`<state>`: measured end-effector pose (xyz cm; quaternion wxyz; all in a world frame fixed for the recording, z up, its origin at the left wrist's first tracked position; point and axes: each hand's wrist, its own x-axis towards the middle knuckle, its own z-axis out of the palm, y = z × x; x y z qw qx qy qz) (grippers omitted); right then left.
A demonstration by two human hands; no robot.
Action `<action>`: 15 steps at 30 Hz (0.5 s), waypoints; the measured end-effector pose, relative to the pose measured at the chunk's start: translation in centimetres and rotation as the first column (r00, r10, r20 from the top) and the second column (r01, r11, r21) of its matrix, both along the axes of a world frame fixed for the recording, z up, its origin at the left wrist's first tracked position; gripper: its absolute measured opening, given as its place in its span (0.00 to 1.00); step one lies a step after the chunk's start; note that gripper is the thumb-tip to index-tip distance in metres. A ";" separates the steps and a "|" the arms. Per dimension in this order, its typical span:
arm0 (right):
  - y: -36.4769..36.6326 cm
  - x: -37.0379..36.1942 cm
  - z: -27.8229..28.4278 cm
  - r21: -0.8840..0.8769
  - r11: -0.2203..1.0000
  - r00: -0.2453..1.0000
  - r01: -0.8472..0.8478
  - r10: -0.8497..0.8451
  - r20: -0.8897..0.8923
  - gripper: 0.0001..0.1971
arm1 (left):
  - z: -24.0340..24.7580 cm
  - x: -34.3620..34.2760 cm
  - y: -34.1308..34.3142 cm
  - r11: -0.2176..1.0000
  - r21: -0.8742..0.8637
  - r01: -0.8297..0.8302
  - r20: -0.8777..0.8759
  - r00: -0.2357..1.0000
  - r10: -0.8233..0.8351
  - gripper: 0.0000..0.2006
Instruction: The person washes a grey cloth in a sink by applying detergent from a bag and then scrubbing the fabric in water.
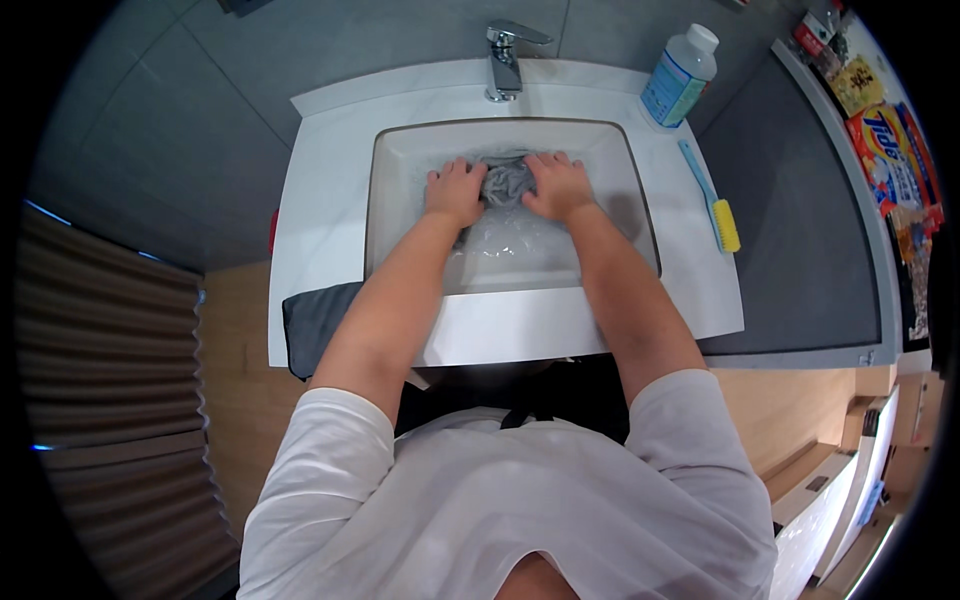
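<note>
A bunched grey cloth (508, 184) lies wet in soapy water in the white rectangular sink (392, 200). My left hand (457, 192) holds its left side, fingers curled and thumb against the cloth. On the opposite side my right hand (560, 186) grips the cloth in the same way. Both hands are close together in the far half of the basin, with suds around them. Parts of the cloth and my fingertips are hidden by the hands and the water.
Behind the sink stands a chrome faucet (504, 62). To the right are a clear bottle with a blue-green label (680, 80) and a blue-handled brush with yellow bristles (722, 215). A dark grey cloth (318, 325) hangs over the counter's front left edge.
</note>
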<state>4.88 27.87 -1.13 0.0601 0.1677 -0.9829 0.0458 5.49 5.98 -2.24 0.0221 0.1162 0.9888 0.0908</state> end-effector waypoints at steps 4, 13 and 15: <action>0.4 0.6 -1.3 0.057 0.998 0.996 -0.035 0.030 0.085 0.41 | -0.4 0.8 -0.8 0.994 0.035 0.104 0.044 0.993 -0.106 0.46; -1.6 0.3 -1.9 0.078 0.994 0.939 -0.073 0.043 0.340 0.37 | -0.1 1.1 0.8 0.962 -0.013 0.273 0.300 0.919 -0.256 0.48; -1.4 0.1 -2.3 0.082 0.994 0.934 -0.078 0.044 0.354 0.34 | -0.5 0.9 0.8 0.965 0.017 0.260 0.298 0.920 -0.253 0.46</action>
